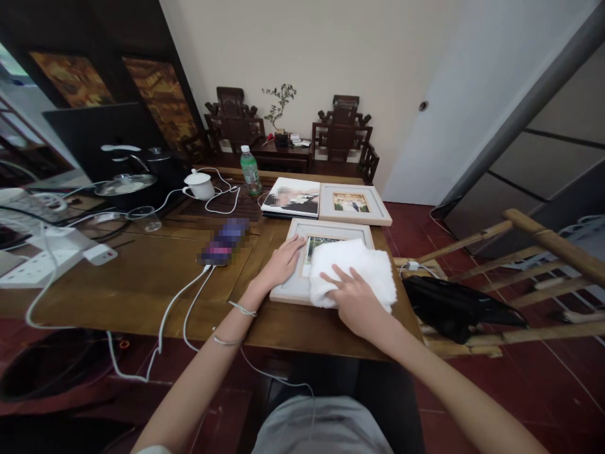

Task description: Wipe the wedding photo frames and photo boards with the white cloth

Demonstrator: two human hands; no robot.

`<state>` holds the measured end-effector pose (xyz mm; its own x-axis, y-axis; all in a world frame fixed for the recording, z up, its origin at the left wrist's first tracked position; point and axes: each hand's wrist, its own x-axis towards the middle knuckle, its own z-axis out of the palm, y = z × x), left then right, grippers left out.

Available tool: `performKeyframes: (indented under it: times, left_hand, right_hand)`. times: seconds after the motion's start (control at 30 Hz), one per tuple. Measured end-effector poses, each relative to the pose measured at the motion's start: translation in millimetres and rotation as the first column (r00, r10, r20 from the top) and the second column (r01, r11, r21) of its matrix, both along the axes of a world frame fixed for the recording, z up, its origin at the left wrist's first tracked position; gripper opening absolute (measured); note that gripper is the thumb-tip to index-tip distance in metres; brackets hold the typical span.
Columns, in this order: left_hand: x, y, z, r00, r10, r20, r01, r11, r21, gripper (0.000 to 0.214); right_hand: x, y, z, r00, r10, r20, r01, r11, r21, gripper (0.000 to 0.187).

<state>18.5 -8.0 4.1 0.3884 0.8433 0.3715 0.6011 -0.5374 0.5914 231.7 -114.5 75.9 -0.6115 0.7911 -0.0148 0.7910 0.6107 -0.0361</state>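
Observation:
A light-coloured picture frame (290, 288) lies flat on the wooden table in front of me, with a photo in its middle. Fingers outstretched, my left hand (282, 261) rests on the frame's left side. A folded white towel (373, 268) covers the right part of the frame and some of the photo. My right hand (357, 302) presses on the towel and grips it, fingers bent over its top; the thumb is hard to make out.
Behind lie a photo album (302, 195) and a second picture frame (373, 198). A phone (224, 241) with white cables is at left, near a power strip (40, 268). A green-labelled bottle (250, 170) and lidded white cup (199, 186) stand farther back. A black bag (454, 306) is at right.

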Motion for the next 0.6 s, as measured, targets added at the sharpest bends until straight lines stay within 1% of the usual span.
performKeyframes:
  times: [0.1, 0.2, 0.27, 0.3, 0.4, 0.47, 0.53, 0.6]
  left_hand:
    - [0.7, 2.1, -4.7, 1.0, 0.008, -0.016, -0.007, 0.999, 0.032, 0.042]
    - [3.3, 3.1, -7.6, 0.999, 0.041, -0.005, -0.04, 0.998, 0.04, 0.048]
    - [4.9, 2.7, -7.3, 0.998, 0.06, 0.013, -0.06, 0.997, 0.053, 0.05]
    - [5.3, 2.3, -6.5, 0.998, 0.063, 0.024, -0.064, 0.996, 0.063, 0.05]
    - [4.6, 1.0, -2.7, 0.997, 0.052, 0.057, -0.057, 0.995, 0.082, 0.051]
    - [3.1, 0.6, -0.7, 0.996, 0.047, 0.076, -0.052, 0.996, 0.068, 0.05]
    - [1.8, 0.5, 0.0, 0.995, 0.051, 0.087, -0.055, 0.997, 0.047, 0.049]
    - [1.3, 0.7, -1.1, 0.994, 0.062, 0.085, -0.065, 0.997, 0.037, 0.049]
  right_hand:
    - [26.6, -8.3, 8.6, 0.994, -0.096, 0.05, 0.096, 0.995, 0.007, 0.046]
    - [34.9, -14.1, 11.9, 0.983, -0.165, 0.084, 0.163, 0.986, 0.034, 0.045]
    - [25.7, -13.3, 9.1, 0.982, -0.162, 0.094, 0.158, 0.986, 0.052, 0.041]
    - [17.2, -11.2, 6.5, 0.986, -0.139, 0.09, 0.134, 0.989, 0.057, 0.038]
    - [-16.2, 0.1, -2.0, 0.999, -0.005, 0.043, 0.002, 0.998, 0.068, 0.036]
    - [-36.3, 10.2, -5.4, 0.997, 0.076, 0.013, -0.077, 0.995, 0.063, 0.035]
    - [-48.0, 21.3, -6.8, 0.996, 0.093, 0.01, -0.093, 0.995, 0.037, 0.034]
    - [-49.4, 33.9, -7.9, 0.998, 0.05, 0.022, -0.051, 0.999, 0.018, 0.035]
